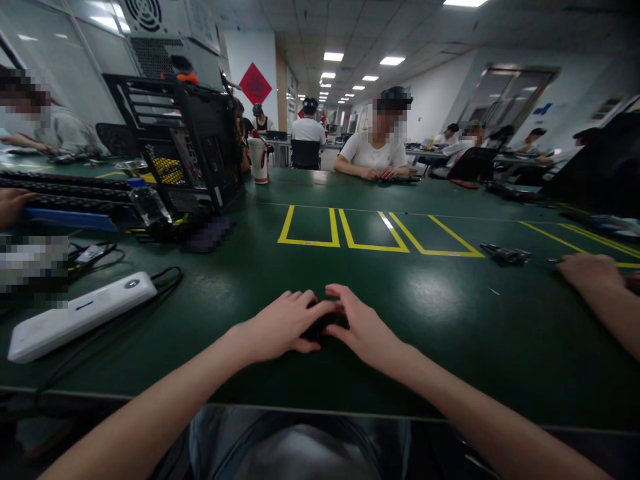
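A small black object [325,325] lies low over the green table near its front edge, mostly covered by my fingers, so its kind does not show. My left hand [284,323] curls around its left side, thumb toward me and fingers bent over the top. From the right, my right hand [364,328] grips the same object between thumb and fingers. The fingertips of both hands meet above it.
Yellow tape outlines [309,243] mark the green table [240,267] ahead. A white power strip [83,317] with black cable lies left, near a water bottle [149,203] and black computer case [200,140]. Metal pieces [506,253] lie right, near another person's hand [590,272].
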A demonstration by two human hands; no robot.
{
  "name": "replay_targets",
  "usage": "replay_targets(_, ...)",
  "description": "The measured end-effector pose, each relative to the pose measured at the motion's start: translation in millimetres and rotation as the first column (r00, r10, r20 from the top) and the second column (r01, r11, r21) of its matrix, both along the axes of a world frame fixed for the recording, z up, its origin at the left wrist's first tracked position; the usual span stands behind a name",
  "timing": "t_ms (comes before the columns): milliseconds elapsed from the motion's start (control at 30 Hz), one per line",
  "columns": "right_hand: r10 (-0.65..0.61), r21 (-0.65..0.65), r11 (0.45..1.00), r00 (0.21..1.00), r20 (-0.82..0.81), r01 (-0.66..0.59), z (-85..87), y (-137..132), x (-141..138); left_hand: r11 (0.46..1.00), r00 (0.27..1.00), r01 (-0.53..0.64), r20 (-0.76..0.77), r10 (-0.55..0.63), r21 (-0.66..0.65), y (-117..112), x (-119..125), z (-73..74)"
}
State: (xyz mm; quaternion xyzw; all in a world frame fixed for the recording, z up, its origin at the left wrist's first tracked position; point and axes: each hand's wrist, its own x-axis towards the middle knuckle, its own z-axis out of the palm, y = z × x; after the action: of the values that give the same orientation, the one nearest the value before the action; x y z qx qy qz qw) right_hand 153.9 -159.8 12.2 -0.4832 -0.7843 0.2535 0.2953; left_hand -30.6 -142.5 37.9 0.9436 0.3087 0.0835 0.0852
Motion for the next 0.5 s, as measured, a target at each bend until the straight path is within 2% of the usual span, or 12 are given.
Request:
replay_targets(100, 0.072, -0.048, 0.996, 0.994, -0.084, -0.076, 0.4, -46.3, -22.4, 0.994, 0.990, -0.038, -0.129, 0.051, 0.106, -52.6, -23.0, -10.3)
replay_targets(200, 0.212, -0.054, 0.972, 0.949, -0.234, -0.230, -5.7, -77.6, -55.4, 0.968, 0.988, -0.135, -0.039, 0.147, 0.213, -90.7, -51.5, -29.9)
replay_targets(267, 0.288, -0.048, 0.948, 0.911, -0.297, -0.315, -11.7, -87.6, -79.0, 0.952, 0.985, -0.172, 0.039, 0.168, 0.251, -104.0, -71.3, -42.0)
replay_targets(367, 0.309, -0.076, 0.933, 0.892, -0.329, -0.351, -15.0, -89.5, -98.7, 0.940, 0.977, -0.190, 0.148, 0.153, 0.284, -107.1, -102.6, -52.3)
replay_targets(433, 0.247, -0.053, 0.959, 0.917, -0.312, -0.277, -9.4, -85.2, -87.4, 0.914, 0.937, -0.317, 0.235, 0.259, 0.255, -101.3, -127.1, -52.3)
replay_targets(500, 0.056, 0.035, 0.998, 0.975, -0.214, -0.050, 0.2, -78.8, -51.1, 0.852, 0.843, -0.511, 0.262, 0.470, 0.114, -92.5, -156.2, -48.1)
